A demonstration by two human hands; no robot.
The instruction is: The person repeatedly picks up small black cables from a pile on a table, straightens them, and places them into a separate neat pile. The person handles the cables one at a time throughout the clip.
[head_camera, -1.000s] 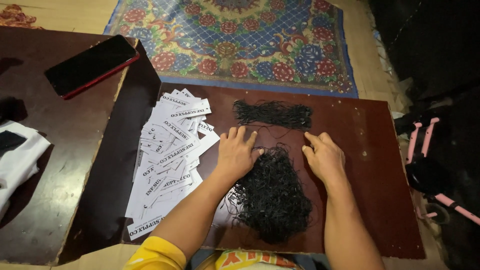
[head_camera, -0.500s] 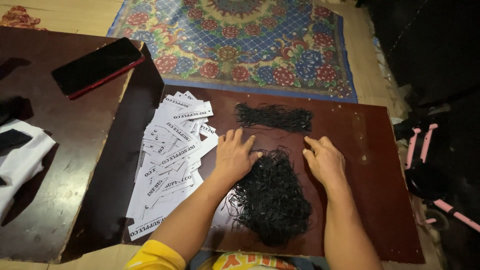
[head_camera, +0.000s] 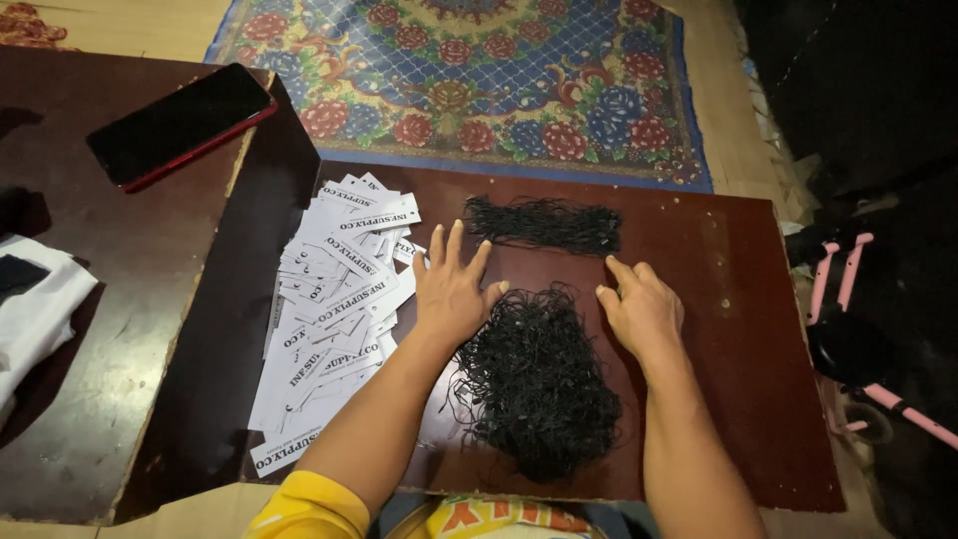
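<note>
Closest to us is the big tangle of black strings (head_camera: 539, 384), piled loose on the dark red tabletop (head_camera: 738, 339) right in front of our body. Both hands flank it. Our left hand (head_camera: 451, 289) lies flat with fingers spread wide, palm down, its thumb side touching the pile's upper left edge. Nothing is pinched in that grip. Our right hand (head_camera: 641, 311) sits on the pile's upper right edge, fingers loosely curled and pressing down, thumb tip against the strings; whether it has a strand nipped under the fingertips we can't tell.

Compared with a second ago, the hands have barely shifted. The left fingers have fanned out a bit more, the pile looks the same shape, so we'd guess the picking at the strings hasn't really got going.

Left of the left hand is the heap of white paper tags (head_camera: 334, 309), partly under the wrist. Further out lies a neater bundle of strings (head_camera: 544, 225), apart from both hands. Beyond that, a phone (head_camera: 180, 125) on a second table and a floral rug (head_camera: 479, 80).

The white thing at far left is cut off, and the right side is too dark to read apart from something pink.
</note>
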